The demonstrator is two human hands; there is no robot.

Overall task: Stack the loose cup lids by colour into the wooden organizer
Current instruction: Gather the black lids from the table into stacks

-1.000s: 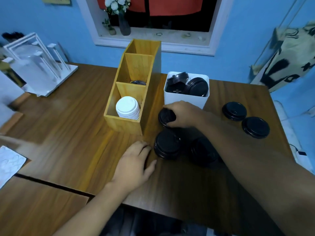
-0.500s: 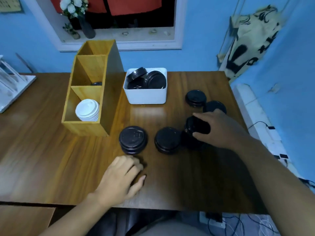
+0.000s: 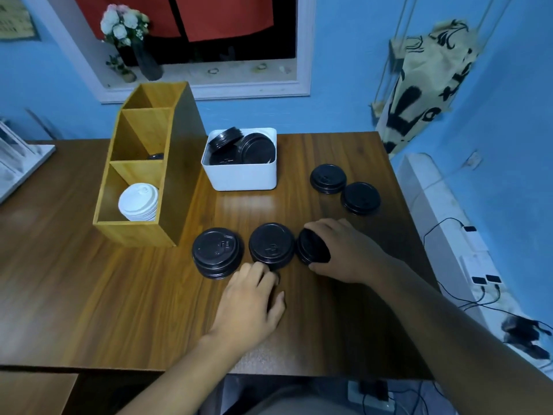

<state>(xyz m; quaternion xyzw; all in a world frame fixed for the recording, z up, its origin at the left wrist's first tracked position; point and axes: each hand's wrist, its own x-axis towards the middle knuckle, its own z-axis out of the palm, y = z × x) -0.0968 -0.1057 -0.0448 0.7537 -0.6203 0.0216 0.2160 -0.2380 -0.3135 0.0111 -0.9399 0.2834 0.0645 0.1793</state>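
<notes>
Gathering black lids right of organizer. R hand grips tilted stack; L hand loose, empty, on counter. Next, prob.: merge stacks, load organizer.

Barely seen behind the organizer divider, a black lid. Partly covered by the right hand, a tilted stack. Cut by the left edge, a white rack. Cannot count lids in the bin.

Dim bluish indoor light, glare streak on table, wide-angle bending at edges
</notes>
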